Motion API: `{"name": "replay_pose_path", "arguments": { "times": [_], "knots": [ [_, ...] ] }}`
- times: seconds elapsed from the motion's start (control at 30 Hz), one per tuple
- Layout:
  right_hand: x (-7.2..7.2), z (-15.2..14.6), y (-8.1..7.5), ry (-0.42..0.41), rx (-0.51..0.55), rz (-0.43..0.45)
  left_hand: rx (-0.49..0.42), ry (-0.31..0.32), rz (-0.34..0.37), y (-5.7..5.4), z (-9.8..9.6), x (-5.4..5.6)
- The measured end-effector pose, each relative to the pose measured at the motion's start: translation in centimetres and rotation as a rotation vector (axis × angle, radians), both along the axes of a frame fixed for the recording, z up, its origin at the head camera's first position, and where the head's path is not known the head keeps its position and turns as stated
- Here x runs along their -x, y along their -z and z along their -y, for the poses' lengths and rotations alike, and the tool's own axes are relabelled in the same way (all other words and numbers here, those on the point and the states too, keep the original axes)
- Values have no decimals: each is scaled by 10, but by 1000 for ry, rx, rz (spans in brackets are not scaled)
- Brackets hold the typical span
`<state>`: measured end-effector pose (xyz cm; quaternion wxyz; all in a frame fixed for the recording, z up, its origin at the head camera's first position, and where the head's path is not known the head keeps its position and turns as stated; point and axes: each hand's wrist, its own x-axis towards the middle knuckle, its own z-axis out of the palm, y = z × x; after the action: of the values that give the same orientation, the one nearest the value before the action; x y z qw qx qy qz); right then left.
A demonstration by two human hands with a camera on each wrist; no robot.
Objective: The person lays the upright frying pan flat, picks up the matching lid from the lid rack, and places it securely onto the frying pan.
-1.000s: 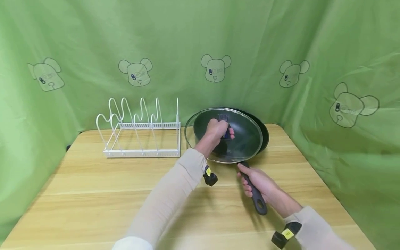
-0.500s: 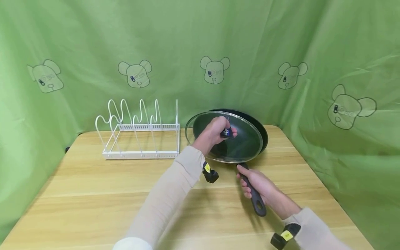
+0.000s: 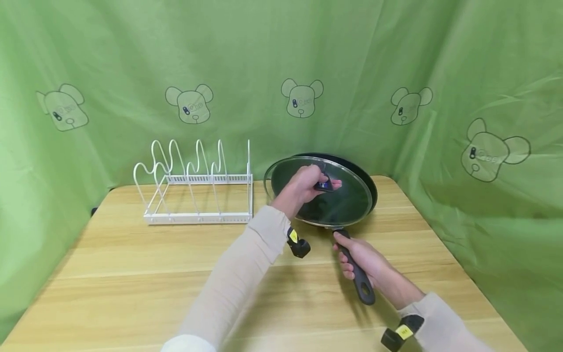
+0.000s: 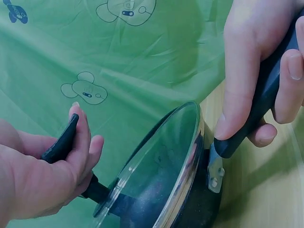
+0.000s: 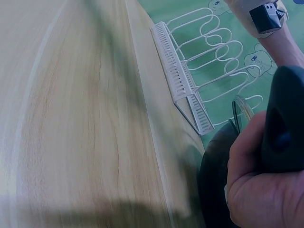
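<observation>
My left hand [image 3: 302, 185] grips the dark knob [image 3: 324, 185] of a round glass lid [image 3: 345, 205] with a metal rim. Behind the lid is a black frying pan [image 3: 373, 188], tilted with its inside facing me. My right hand [image 3: 364, 258] holds the pan's dark handle [image 3: 365, 289], its thumb along the top near the pan. In the left wrist view, fingers curl about the knob [image 4: 64, 140], and the lid's rim [image 4: 197, 123] lies close against the pan. From the right wrist view, the handle [image 5: 285, 114] hides part of the right hand [image 5: 261, 190].
A white wire rack [image 3: 200, 218] with upright loops stands left of the pan on the wooden table [image 3: 145, 283]. Green curtains [image 3: 246, 58] with printed bear heads hang behind and along both sides.
My left hand has moved the lid slightly to the right, so that it lines up more closely with the pan. My right hand keeps its hold on the handle, almost unmoved.
</observation>
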<state>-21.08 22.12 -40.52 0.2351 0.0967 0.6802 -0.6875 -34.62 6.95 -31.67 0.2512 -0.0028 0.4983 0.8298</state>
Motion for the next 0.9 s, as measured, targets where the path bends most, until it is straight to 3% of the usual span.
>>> {"name": "replay_pose_path", "arguments": {
  "times": [0.3, 0.6, 0.9],
  "knots": [
    [1, -1, 1, 4, 1, 5, -40, -2, 41, 4, -6, 0],
    [0, -1, -1, -6, 3, 6, -40, -83, 39, 7, -19, 1],
    [1, 0, -2, -14, 9, 4, 5, -232, 42, 11, -33, 0]
  ]
}}
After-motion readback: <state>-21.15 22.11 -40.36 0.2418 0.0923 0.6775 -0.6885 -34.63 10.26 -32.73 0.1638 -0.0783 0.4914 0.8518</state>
